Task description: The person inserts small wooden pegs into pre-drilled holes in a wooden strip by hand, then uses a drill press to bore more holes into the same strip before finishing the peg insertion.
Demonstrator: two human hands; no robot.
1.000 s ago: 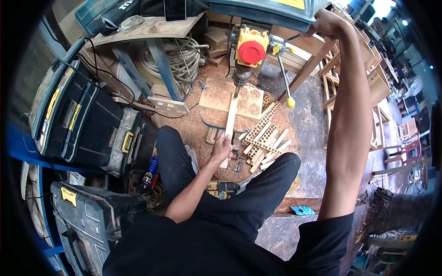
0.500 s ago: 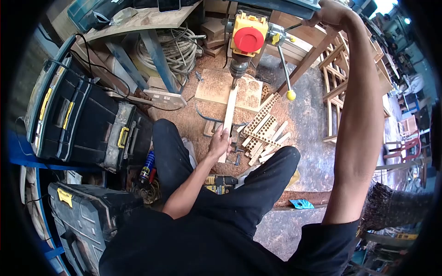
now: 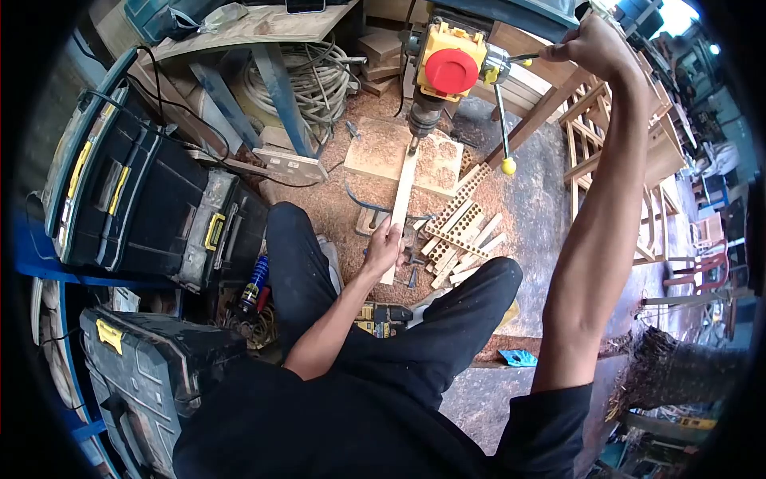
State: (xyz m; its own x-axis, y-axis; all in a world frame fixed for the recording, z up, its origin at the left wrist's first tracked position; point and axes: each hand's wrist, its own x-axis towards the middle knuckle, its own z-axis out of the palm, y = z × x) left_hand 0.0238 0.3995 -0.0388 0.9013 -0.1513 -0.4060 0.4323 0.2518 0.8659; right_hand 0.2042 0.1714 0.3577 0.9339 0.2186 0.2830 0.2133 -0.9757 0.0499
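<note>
My left hand is closed around the near end of a pale wooden strip. The strip's far end lies on a wooden board, right below the chuck of a drill press. The bit comes down at the strip's far end; whether it has entered the wood is hard to tell. At the upper right, my right hand is wrapped round one arm of the press's feed lever. Another lever arm, tipped with a yellow knob, points toward me.
Several drilled wooden strips lie piled right of the held strip, among sawdust. Black tool boxes stand at the left, beside a bench with coiled hose below. A yellow-black power tool lies between my legs. Wooden frames stand at right.
My right hand has moved a little toward me and to the right, still on the lever. My left hand keeps its hold on the strip. The whole view has shifted slightly.
</note>
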